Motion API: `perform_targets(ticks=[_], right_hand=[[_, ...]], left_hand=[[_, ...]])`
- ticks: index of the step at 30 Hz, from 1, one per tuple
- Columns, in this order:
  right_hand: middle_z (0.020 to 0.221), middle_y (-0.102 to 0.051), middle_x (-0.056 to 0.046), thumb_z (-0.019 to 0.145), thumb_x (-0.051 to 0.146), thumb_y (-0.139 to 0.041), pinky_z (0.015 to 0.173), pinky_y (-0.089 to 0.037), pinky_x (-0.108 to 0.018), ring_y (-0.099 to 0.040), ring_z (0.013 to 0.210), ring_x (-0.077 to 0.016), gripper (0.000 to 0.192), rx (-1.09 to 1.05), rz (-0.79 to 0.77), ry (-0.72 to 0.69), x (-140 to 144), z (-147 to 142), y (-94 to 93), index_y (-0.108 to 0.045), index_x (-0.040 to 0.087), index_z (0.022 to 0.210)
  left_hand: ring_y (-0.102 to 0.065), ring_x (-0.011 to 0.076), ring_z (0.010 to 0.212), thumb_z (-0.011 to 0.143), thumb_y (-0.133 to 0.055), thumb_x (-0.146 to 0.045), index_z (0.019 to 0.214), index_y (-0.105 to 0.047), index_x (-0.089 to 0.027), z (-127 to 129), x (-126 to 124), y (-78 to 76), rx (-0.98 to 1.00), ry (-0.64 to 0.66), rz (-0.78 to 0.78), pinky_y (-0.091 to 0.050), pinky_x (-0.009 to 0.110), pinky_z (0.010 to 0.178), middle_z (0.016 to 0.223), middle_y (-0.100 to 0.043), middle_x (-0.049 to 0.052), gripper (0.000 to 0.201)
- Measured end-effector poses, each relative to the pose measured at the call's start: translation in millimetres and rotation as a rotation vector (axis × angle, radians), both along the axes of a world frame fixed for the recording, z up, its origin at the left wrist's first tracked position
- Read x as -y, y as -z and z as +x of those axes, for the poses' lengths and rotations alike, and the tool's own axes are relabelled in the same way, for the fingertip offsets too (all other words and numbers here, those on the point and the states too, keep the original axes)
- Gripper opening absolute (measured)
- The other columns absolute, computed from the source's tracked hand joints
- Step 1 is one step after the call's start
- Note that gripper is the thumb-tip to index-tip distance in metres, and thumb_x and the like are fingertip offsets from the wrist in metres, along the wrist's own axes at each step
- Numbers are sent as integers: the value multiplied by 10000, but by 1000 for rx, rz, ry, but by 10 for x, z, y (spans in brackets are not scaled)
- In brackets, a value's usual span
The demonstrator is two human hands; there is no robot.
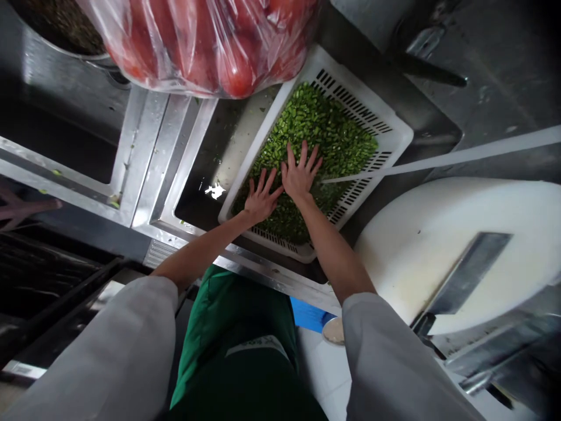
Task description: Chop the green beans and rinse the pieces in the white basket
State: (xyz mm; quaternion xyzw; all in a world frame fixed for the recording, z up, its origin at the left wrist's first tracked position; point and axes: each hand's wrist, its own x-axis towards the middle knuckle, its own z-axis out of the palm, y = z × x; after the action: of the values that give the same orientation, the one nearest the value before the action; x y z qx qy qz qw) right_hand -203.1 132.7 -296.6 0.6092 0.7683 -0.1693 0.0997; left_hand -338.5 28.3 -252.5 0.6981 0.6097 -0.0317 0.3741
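I see a basket (394, 137) sitting in a sink (193, 193), filled with chopped greens (326, 126). My left hand (262, 200) and right hand (300, 174) lie flat on them, side by side. Behind the basket hangs a bag of tomatoes (210, 41). Right of the sink a cleaver (467, 275) lies on a chopping board (421, 240).

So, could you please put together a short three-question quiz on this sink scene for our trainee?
1. True or false: both hands lie flat, fingers spread, on the chopped green vegetables.
2. Where does the white slotted basket sit? A) on the round cutting board B) in the sink basin C) on the floor
3. What lies on the round white cutting board?

Key:
1. True: the left hand and the right hand both press on the greens.
2. B, in the sink basin.
3. A cleaver.
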Motion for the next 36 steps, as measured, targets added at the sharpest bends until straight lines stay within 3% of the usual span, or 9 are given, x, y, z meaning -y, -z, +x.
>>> perform_targets(ticks=[4,7,12,14,21,24,27,31,36], right_hand=[[1862,-164,-166,1114,491,-375,1268,-215,-830,-107,1703,-478,700,92,-132,-54,88,116,-61,-350,247,1770],[1834,-227,-206,1103,448,-400,1227,-293,-834,-168,1677,-498,688,69,-156,-22,-40,151,-14,-382,227,1753],[1844,-208,-175,1119,434,-355,1269,-299,-745,-197,1675,-443,660,23,-66,28,233,393,-70,-366,273,1759],[1816,-261,-218,1115,445,-375,1244,-314,-754,-233,1659,-455,652,56,-117,67,384,477,-102,-411,247,1735],[1844,-204,-190,1103,409,-394,1254,-337,-724,-198,1685,-431,661,25,-90,156,566,325,-99,-408,252,1744],[1822,-264,-203,1092,388,-388,1250,-340,-745,-259,1668,-436,667,17,-117,203,684,304,-167,-422,240,1742],[1837,-256,-173,1107,411,-363,1299,-259,-756,-183,1706,-412,672,-17,-104,182,887,348,-250,-397,244,1757],[1833,-276,-191,1111,427,-368,1324,-214,-742,-180,1709,-425,653,-13,-191,116,1118,371,-232,-483,203,1714],[1825,-287,-203,1079,369,-413,1304,-292,-709,-291,1665,-426,661,-18,-198,126,978,391,-279,-479,172,1707]], left_hand=[[64,454,1735,999,-640,-304,1768,-357,-324,11,9,122,-26,86,-66,-63,790,1346,1895,-17,80,819],[32,497,1727,944,-727,-305,1772,-353,-283,69,-163,38,-76,113,-135,-127,791,1340,1893,-27,118,909],[-341,451,1649,984,-640,-261,1541,-669,-239,-44,-462,-234,-58,103,-68,-259,704,1352,1763,-425,157,558],[-382,394,1636,1026,-546,-247,1520,-671,-202,-131,-553,-241,-22,34,20,-242,643,1381,1714,-489,168,512],[-13,356,1754,1086,-402,-320,1762,-327,-149,-89,-745,214,126,-31,143,-33,605,1420,1891,-94,89,701],[17,367,1752,1096,-386,-332,1764,-339,-161,-1,-708,294,142,-26,133,39,610,1413,1892,-70,69,692],[31,332,1756,1084,-412,-334,1782,-313,-221,28,-561,260,143,-37,79,12,649,1404,1888,-75,76,714],[-53,351,1753,1078,-459,-422,1773,-342,-280,22,-363,273,194,121,18,-52,698,1380,1877,-141,90,719],[-96,356,1750,1049,-476,-333,1790,-284,-240,84,-469,327,111,141,8,-43,735,1364,1874,-121,117,771]])
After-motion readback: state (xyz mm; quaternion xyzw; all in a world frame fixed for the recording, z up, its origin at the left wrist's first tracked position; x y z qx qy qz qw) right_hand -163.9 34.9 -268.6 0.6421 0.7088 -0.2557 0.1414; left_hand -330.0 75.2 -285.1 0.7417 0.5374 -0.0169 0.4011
